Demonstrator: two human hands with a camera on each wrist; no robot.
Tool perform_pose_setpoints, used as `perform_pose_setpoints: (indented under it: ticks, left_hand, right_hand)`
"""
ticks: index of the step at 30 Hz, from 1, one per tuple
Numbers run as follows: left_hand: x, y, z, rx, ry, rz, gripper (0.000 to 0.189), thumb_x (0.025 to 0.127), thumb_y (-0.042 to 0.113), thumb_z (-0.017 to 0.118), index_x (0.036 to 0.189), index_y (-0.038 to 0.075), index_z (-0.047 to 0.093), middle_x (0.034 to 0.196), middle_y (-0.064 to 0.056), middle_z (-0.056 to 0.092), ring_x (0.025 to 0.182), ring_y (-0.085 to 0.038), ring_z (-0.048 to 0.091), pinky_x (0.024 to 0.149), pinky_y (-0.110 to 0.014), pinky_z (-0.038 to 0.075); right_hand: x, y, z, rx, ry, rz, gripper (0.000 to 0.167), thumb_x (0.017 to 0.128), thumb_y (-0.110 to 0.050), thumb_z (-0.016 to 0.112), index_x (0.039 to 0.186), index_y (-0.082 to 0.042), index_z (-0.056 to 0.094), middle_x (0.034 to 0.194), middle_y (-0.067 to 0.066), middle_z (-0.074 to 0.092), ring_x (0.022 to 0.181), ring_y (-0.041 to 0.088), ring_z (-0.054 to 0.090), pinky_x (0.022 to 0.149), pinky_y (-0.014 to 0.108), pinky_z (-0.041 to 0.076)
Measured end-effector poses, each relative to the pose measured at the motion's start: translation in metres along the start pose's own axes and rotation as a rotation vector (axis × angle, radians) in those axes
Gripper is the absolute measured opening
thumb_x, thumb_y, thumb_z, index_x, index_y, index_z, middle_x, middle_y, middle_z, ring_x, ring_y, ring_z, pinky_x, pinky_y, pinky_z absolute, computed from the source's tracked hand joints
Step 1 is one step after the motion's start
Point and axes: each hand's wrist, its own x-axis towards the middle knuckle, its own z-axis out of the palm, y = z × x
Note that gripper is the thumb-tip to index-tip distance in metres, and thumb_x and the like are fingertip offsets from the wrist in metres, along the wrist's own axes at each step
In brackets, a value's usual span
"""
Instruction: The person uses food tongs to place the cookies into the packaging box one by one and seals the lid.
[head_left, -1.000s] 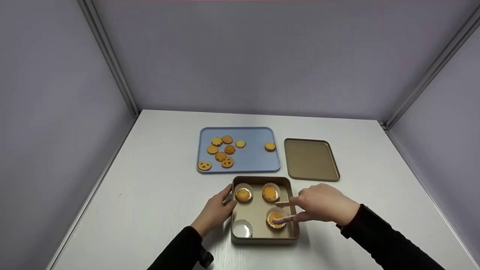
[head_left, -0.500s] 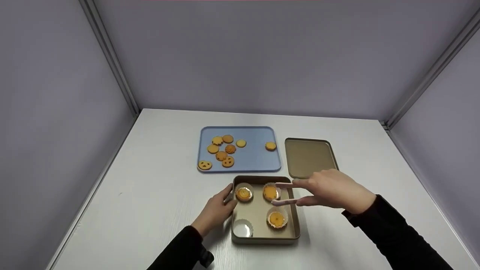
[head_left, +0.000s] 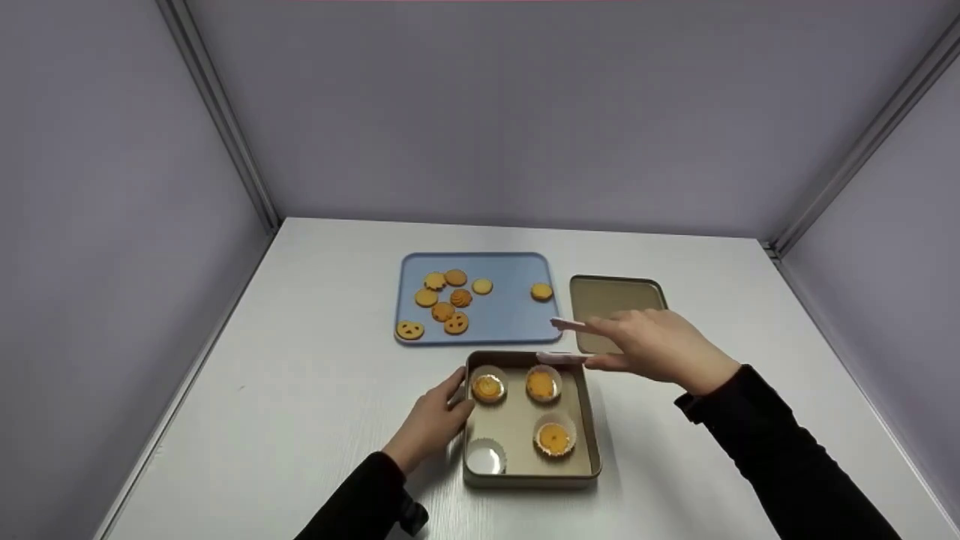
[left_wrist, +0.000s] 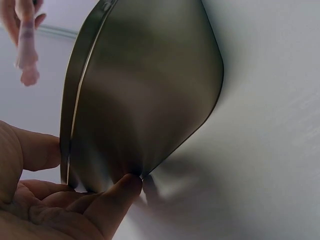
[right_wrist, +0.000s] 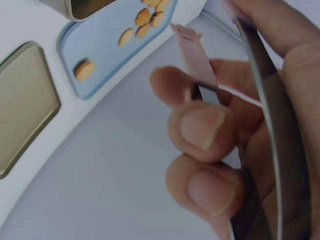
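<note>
My left hand (head_left: 429, 424) grips the left wall of a deep bronze baking tin (head_left: 517, 454); in the left wrist view its thumb and fingers pinch the tin wall (left_wrist: 145, 75). Inside the tin, three paper cups hold cookies: back left (head_left: 487, 388), back right (head_left: 541, 384) and front right (head_left: 554, 437). A bare paper cup (head_left: 485, 457) stands front left. My right hand (head_left: 664, 346) holds metal tongs (right_wrist: 280, 125) with pink tips, spread apart with nothing between them. They hover over the tin's back right corner and the blue tray's near right corner.
Behind the tin lies a blue tray (head_left: 510, 319) with several cookies grouped at its left and a single cookie (head_left: 541, 292) near its right edge. A shallow bronze lid (head_left: 607, 296) lies to the right of it, partly covered by my right hand. Grey panels surround the white table (head_left: 322, 352).
My right hand has lifted the tongs away from the front right cookie and moved back toward the blue tray, the tips apart. My left hand has stayed on the tin.
</note>
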Motion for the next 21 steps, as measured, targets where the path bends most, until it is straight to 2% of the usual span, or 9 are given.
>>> perform_pose_setpoints:
  ticks: [7, 9, 13, 14, 16, 20, 21]
  left_hand:
    - [-0.001, 0.000, 0.000, 0.005, -0.002, 0.002, 0.064, 0.103, 0.018, 0.058, 0.159, -0.001, 0.033, 0.155, -0.026, 0.043, 0.139, -0.042, 0.047, 0.108, -0.053, 0.042]
    - [-0.001, 0.000, 0.001, 0.001, -0.003, -0.005, 0.064, 0.103, 0.018, 0.058, 0.159, 0.000, 0.033, 0.155, -0.026, 0.043, 0.138, -0.042, 0.047, 0.107, -0.053, 0.042]
    - [-0.001, 0.001, 0.001, -0.005, -0.006, -0.006, 0.064, 0.103, 0.017, 0.057, 0.159, 0.000, 0.032, 0.156, -0.026, 0.042, 0.140, -0.043, 0.045, 0.110, -0.054, 0.041]
    - [-0.001, 0.001, 0.001, -0.010, -0.008, -0.008, 0.063, 0.103, 0.017, 0.057, 0.159, 0.000, 0.032, 0.157, -0.025, 0.041, 0.141, -0.044, 0.043, 0.111, -0.055, 0.040]
    - [-0.001, 0.001, 0.001, -0.013, -0.008, -0.009, 0.064, 0.103, 0.017, 0.057, 0.159, 0.000, 0.032, 0.158, -0.025, 0.040, 0.141, -0.044, 0.042, 0.112, -0.055, 0.039]
    - [-0.001, 0.000, 0.000, -0.020, -0.010, -0.018, 0.064, 0.104, 0.018, 0.057, 0.160, 0.001, 0.032, 0.158, -0.024, 0.039, 0.142, -0.044, 0.042, 0.113, -0.055, 0.038]
    - [-0.001, 0.000, 0.000, -0.022, -0.010, -0.019, 0.064, 0.104, 0.018, 0.057, 0.160, 0.001, 0.031, 0.159, -0.024, 0.039, 0.142, -0.044, 0.042, 0.114, -0.055, 0.038]
  right_hand:
    - [0.017, 0.024, 0.018, 0.052, 0.072, 0.082, 0.053, 0.093, -0.043, 0.074, 0.132, -0.008, 0.067, 0.090, 0.011, 0.073, 0.078, 0.031, 0.070, 0.067, 0.052, 0.058]
    - [0.021, 0.030, 0.022, 0.062, 0.074, 0.092, 0.056, 0.093, -0.042, 0.074, 0.138, -0.009, 0.065, 0.091, 0.011, 0.073, 0.078, 0.031, 0.070, 0.068, 0.052, 0.058]
    - [0.028, 0.039, 0.028, 0.071, 0.071, 0.114, 0.047, 0.094, -0.041, 0.074, 0.127, -0.007, 0.068, 0.085, 0.010, 0.072, 0.076, 0.032, 0.070, 0.067, 0.052, 0.058]
    - [0.030, 0.040, 0.029, 0.076, 0.067, 0.125, 0.048, 0.094, -0.041, 0.073, 0.127, -0.007, 0.068, 0.088, 0.011, 0.073, 0.078, 0.033, 0.070, 0.068, 0.052, 0.058]
    - [0.033, 0.043, 0.030, 0.083, 0.054, 0.148, 0.042, 0.095, -0.042, 0.072, 0.117, -0.006, 0.068, 0.088, 0.012, 0.072, 0.080, 0.035, 0.070, 0.069, 0.054, 0.057]
    - [0.039, 0.047, 0.032, 0.103, 0.031, 0.188, 0.048, 0.096, -0.042, 0.070, 0.129, -0.007, 0.067, 0.107, 0.016, 0.074, 0.095, 0.039, 0.071, 0.079, 0.057, 0.056]
    - [0.041, 0.048, 0.034, 0.104, 0.028, 0.190, 0.050, 0.097, -0.043, 0.069, 0.133, -0.008, 0.066, 0.106, 0.016, 0.074, 0.093, 0.038, 0.071, 0.078, 0.057, 0.056]
